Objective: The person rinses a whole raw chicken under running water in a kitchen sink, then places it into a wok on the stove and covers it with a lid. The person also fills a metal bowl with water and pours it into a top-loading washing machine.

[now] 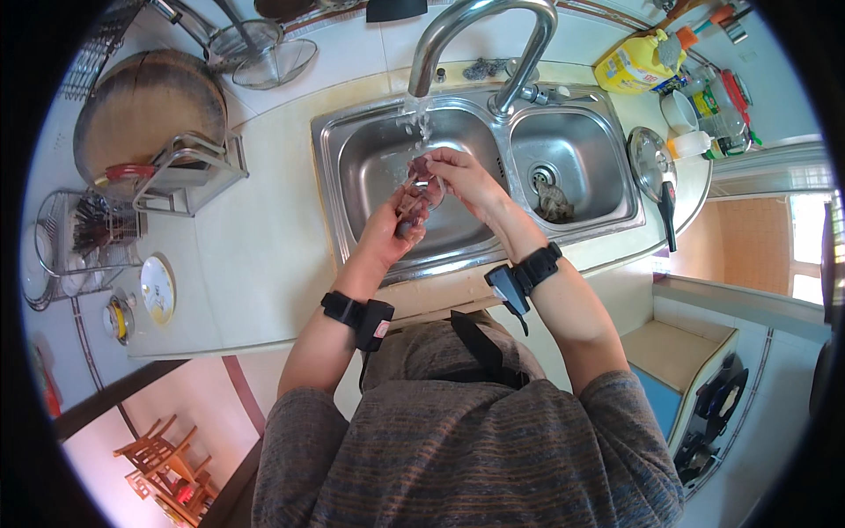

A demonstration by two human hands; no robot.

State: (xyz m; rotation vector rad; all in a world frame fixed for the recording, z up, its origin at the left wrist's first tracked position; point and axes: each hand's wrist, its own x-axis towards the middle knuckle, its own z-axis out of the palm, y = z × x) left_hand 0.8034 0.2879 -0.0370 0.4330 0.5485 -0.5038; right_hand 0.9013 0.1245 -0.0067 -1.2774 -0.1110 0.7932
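Note:
Both hands are over the left basin (370,158) of a stainless steel double sink. My left hand (389,231) grips pinkish-red raw meat (412,204), probably offal, with a darker lump at its lower end. Thumb and fingers of my right hand (462,175) pinch the upper, dark red part of the same meat. From the curved faucet (485,13) water (419,122) runs down just above and beside the meat. The meat's exact shape is partly hidden by my fingers.
A crumpled greyish cloth-like thing (553,201) lies by the drain in the right basin (581,145). Right of the sink are a pot lid (650,158), a yellow detergent jug (630,66) and several bottles. To the left stand a round wooden cutting board (148,105), a metal rack (191,175) and a plate (157,289).

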